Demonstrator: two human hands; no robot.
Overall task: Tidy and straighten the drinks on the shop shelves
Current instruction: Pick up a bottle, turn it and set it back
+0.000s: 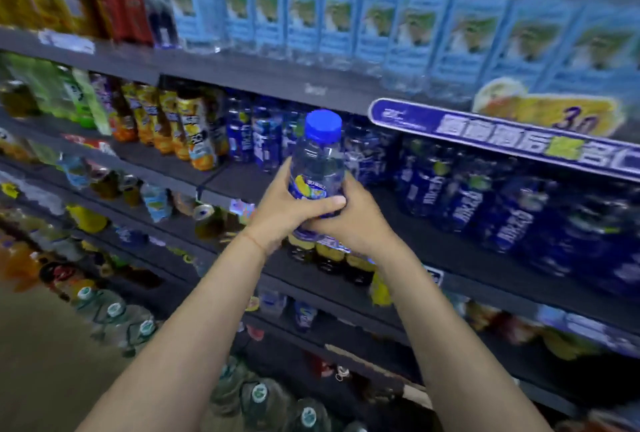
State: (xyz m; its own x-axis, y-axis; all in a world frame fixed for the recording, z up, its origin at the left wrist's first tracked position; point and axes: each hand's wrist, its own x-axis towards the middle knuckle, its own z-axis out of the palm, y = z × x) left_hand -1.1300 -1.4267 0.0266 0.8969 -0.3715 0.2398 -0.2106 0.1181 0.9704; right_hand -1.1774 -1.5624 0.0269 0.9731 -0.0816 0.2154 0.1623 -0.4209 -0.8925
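Note:
A clear drink bottle [318, 161] with a blue cap and a blue and yellow label stands upright in front of the second shelf. My left hand [282, 208] wraps its lower part from the left, thumb across the front. From the right, my right hand [360, 220] grips the bottle's base. Behind the bottle, more blue-labelled bottles [485, 196] of the same kind fill the shelf to the right, and a few [258, 133] stand further back on the left.
Blue-labelled water bottles [381, 22] line the top shelf. Yellow and orange juice bottles [180, 126] stand left of the blue ones. A blue promotional sign [502, 133] hangs on the shelf edge at right. Lower shelves hold mixed drinks; large water jugs [114, 313] sit near the floor.

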